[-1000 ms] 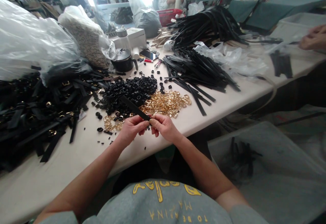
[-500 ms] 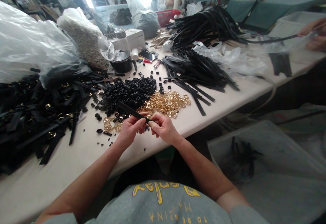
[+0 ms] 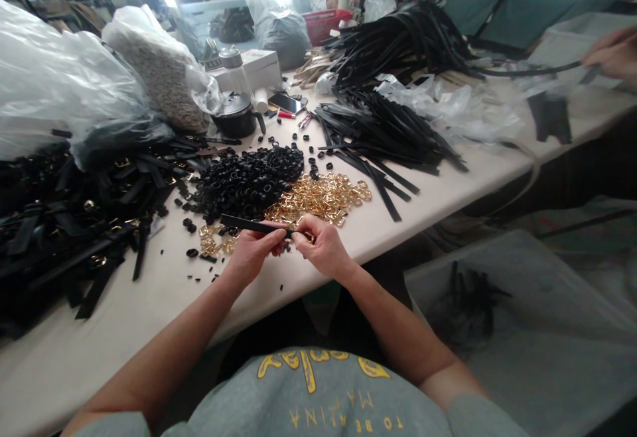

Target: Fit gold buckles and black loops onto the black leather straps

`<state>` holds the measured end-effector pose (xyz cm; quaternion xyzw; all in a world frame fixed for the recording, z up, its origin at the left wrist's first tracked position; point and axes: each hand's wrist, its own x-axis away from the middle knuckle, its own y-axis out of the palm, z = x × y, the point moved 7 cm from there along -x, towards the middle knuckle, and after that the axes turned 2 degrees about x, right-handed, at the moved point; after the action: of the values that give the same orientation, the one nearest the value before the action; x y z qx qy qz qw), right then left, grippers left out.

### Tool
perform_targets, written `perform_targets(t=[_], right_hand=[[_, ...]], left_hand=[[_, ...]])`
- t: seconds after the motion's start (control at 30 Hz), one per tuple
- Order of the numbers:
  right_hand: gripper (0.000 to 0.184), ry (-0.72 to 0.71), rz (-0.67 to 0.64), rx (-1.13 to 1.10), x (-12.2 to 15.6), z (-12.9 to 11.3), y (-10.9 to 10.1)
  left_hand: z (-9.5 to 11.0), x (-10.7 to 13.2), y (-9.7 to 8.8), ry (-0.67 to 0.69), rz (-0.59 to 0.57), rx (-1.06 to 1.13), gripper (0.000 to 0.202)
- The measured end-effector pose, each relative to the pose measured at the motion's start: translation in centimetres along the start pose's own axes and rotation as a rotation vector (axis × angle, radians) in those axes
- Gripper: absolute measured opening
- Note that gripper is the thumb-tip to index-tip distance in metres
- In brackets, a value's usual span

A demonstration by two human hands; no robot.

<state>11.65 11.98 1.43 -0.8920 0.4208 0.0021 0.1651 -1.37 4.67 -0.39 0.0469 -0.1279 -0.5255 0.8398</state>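
A black strap [image 3: 246, 224] lies across my fingers above the table's near edge, its free end pointing left. My left hand [image 3: 256, 249] is closed on it, thumb on top. My right hand [image 3: 321, 246] pinches the strap's right end; whether a small fitting sits between those fingertips I cannot make out. Just beyond my hands lie a heap of gold buckles [image 3: 323, 199] and a heap of black loops [image 3: 249, 182]. Some gold pieces [image 3: 213, 241] are scattered beside my left hand.
Finished-looking buckled straps [image 3: 60, 225] pile up at left, below plastic bags [image 3: 60, 72]. Loose black straps [image 3: 383, 128] lie at back right. A lidded black pot [image 3: 236, 115] and a phone [image 3: 287, 103] stand behind. Another person's hand [image 3: 614, 56] holds a strap at far right.
The strap in my hands has swung flatter, its free end coming down and left. My right hand has curled more at its end. The other person's hand at far right has shifted.
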Motion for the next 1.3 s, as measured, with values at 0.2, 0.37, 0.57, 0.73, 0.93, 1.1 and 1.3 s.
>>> perform_targets(t=[0.2,0.37,0.57,0.73,0.93,1.1,1.3], right_hand=[[0.014,-0.002,-0.026,-0.114,0.5,-0.3,0.7],[0.02,0.066,-0.056,-0.293,0.3,0.3,1.6],[0.032,0.084,-0.05,-0.351,0.4,1.0,1.6],[0.035,0.035,-0.005,-0.25,-0.7,2.2,1.4],[0.04,0.055,0.148,-0.171,-0.6,3.3,-0.4],[0.039,0.036,0.099,-0.139,-1.0,4.8,-0.4],[0.026,-0.042,0.062,-0.1,-1.5,3.5,0.5]], left_hand=[[-0.4,0.2,0.3,-0.073,-0.026,0.064,0.036],[-1.0,-0.3,0.0,-0.071,0.015,0.079,0.039],[-0.6,-0.2,0.6,-0.032,0.002,-0.011,0.036],[1.1,-0.5,0.0,0.038,0.032,0.004,0.031],[5.3,1.3,-8.0,0.286,0.346,0.154,0.04],[10.4,4.7,-20.1,0.467,0.727,0.202,0.049],[16.1,7.9,-31.3,0.519,1.124,0.253,0.033]])
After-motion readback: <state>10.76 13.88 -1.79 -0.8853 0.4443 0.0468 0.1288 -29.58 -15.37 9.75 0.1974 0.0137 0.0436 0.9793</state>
